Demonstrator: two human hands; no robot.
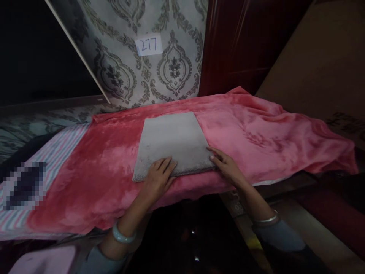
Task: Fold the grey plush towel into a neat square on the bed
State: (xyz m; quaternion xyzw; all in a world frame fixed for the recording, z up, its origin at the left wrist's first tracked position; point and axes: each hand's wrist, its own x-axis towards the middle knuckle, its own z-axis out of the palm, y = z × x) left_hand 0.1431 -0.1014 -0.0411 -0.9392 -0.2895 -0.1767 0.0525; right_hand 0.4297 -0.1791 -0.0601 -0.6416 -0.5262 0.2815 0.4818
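A folded piece of grey plush fabric (171, 144) lies flat on a pink fleece blanket (256, 140). My left hand (158, 179) rests palm down on the near edge of the grey piece, fingers spread on top of it. My right hand (225, 163) touches the near right corner of the grey piece, with its fingertips against the edge. Neither hand visibly grips the fabric. A pale green bangle circles my left wrist, and a thin silver bangle circles my right.
Damask-patterned wallpaper (142, 64) stands behind, bearing a white label (148, 45) marked 277. To its right are a dark red door (234, 45) and a tan board (313, 64). A striped cloth (57, 160) with a pixelated patch lies left of the blanket.
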